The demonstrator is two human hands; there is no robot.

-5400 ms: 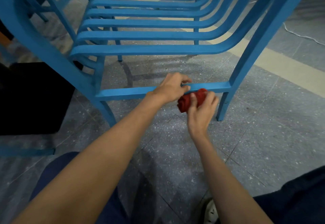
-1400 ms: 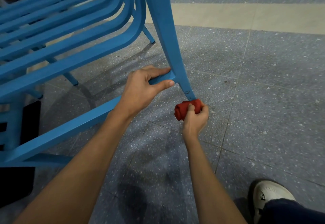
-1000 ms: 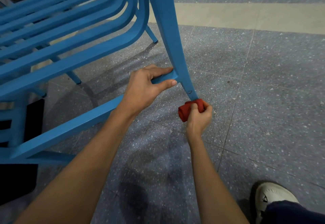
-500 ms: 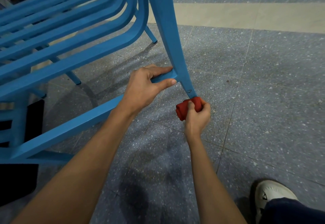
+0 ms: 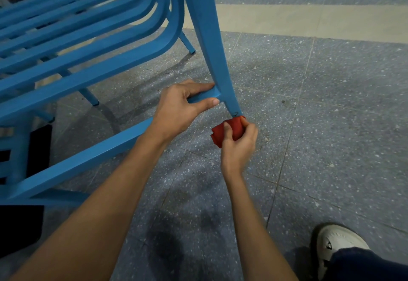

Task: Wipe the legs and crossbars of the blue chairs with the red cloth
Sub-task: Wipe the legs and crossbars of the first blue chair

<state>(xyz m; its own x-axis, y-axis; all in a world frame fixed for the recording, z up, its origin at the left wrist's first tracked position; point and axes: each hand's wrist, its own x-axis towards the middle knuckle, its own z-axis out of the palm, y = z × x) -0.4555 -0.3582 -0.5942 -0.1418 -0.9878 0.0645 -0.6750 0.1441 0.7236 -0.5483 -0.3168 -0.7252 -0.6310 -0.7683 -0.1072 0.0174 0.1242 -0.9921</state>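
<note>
Blue painted slats fill the left of the view, the seats of stacked chairs, with a dark block under them at the lower left. A crossbar runs up from there to the near leg. The left hand is wrapped round the crossbar just where it meets the leg, fingers over the top and thumb beneath, steadying the frame. To its right the right hand is closed on the cloth, bunched into a red wad and pressed against the foot of the leg, down by the floor.

The step in hand looks to be wiping the bottom of this leg. The next move probably calls for drawing the cloth up the leg, turning it round all faces, while the left hand keeps its hold so the stack does not shift; the far legs and other bars would follow.

The floor is grey-blue speckled tile with thin joints; a pale band crosses it beyond the chair. A white shoe shows at the lower right. The light is dim.
</note>
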